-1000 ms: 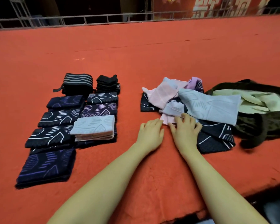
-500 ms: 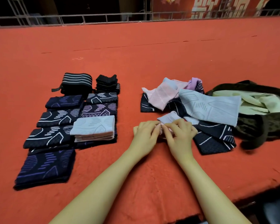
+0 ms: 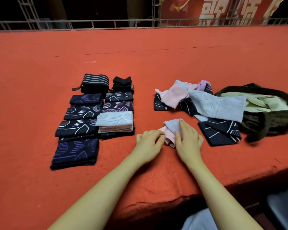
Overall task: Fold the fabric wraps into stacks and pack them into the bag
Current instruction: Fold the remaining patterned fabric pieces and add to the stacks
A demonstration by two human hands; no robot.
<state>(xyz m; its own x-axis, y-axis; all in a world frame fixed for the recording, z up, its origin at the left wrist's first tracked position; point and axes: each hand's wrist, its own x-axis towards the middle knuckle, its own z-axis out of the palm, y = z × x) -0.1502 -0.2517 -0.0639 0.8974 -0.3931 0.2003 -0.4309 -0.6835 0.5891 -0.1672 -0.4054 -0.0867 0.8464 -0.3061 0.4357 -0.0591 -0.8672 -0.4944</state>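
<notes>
On the red counter, both hands work a small pink and pale-blue wrap lying just in front of the person. The left hand pinches its near left corner, its grip narrow on the cloth; the right hand presses flat on it, fingers straight. Folded dark stacks sit well to the left. A loose pile of wraps lies beyond, touching the open dark green bag at right.
</notes>
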